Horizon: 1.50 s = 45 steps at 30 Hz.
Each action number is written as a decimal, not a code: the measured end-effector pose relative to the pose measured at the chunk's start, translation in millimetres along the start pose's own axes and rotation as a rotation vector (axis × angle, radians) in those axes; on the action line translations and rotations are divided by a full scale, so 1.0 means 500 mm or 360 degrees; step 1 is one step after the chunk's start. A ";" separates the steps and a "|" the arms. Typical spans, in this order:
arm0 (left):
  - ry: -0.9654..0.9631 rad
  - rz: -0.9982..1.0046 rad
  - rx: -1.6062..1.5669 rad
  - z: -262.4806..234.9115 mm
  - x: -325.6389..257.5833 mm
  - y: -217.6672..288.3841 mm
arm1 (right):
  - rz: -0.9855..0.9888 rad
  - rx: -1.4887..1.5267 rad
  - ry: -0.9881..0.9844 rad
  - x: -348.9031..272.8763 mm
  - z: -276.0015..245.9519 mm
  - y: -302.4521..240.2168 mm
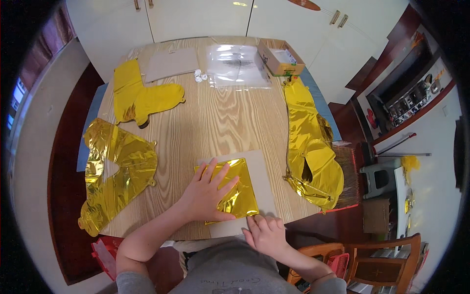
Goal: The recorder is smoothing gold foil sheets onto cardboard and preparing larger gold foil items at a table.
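Note:
Near the front edge of the table, a folded square of gold foil balloon (240, 193) lies on a beige cardboard sheet (266, 188). My left hand (208, 192) presses flat on the foil with its fingers spread. At the foil's near right corner, my right hand (267, 234) touches the edge with an extended index finger. Its other fingers curl loosely, and the thumb stands apart. Flat, unfolded gold foil balloons lie around: an angular one (142, 95) at the far left, a creased one (129, 159) at the near left, and a long pile (306, 134) on the right.
Across the far side are another cardboard sheet (172, 63), small white rolls (200, 76), clear plastic bags (238, 66) and an open cardboard box (281, 60). A wooden chair (379, 269) stands at the near right, a grey stool (381, 177) beyond it. White cabinets (200, 19) border the far edge.

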<state>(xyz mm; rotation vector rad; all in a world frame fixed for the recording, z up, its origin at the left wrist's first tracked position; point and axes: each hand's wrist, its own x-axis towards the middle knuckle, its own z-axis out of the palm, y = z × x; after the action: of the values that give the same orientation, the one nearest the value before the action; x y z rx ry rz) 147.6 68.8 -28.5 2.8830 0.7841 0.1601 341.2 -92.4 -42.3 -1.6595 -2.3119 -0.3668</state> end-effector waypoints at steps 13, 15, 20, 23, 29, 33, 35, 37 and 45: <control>0.0006 -0.0002 -0.0022 0.003 0.000 -0.002 | 0.0031 0.0122 0.0004 -0.030 -0.005 0.012; 0.0008 -0.0004 -0.0023 0.005 -0.001 -0.003 | 0.0073 0.0141 -0.0008 -0.037 -0.009 0.011; 0.0014 -0.0009 -0.0019 0.004 -0.001 -0.001 | -0.0099 0.0253 -0.0012 0.005 -0.021 0.035; 0.0050 0.0011 -0.0033 0.007 0.000 -0.002 | -0.0163 0.0236 -0.0089 0.016 -0.015 0.044; 0.0080 0.0019 -0.0053 0.008 -0.001 -0.003 | -0.0156 0.0187 -0.0088 0.001 -0.010 0.044; 0.0064 0.0018 -0.0047 0.008 -0.001 -0.003 | -0.0134 0.0184 -0.0102 -0.008 -0.005 0.043; 0.0026 0.0001 -0.0046 0.005 -0.001 -0.002 | -0.0118 0.0184 -0.0101 -0.012 -0.003 0.042; 0.0029 0.0005 -0.0046 0.005 0.000 -0.002 | -0.0096 0.0185 -0.0094 -0.017 0.000 0.040; 0.0071 0.0034 -0.0034 0.005 0.000 -0.003 | -0.0053 0.0152 -0.0069 -0.020 0.001 0.039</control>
<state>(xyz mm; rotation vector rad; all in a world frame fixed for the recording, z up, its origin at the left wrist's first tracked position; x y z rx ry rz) 147.2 69.7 -31.0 2.8776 0.7548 0.2350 362.9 -95.1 -45.3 -1.6006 -2.3520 -0.2256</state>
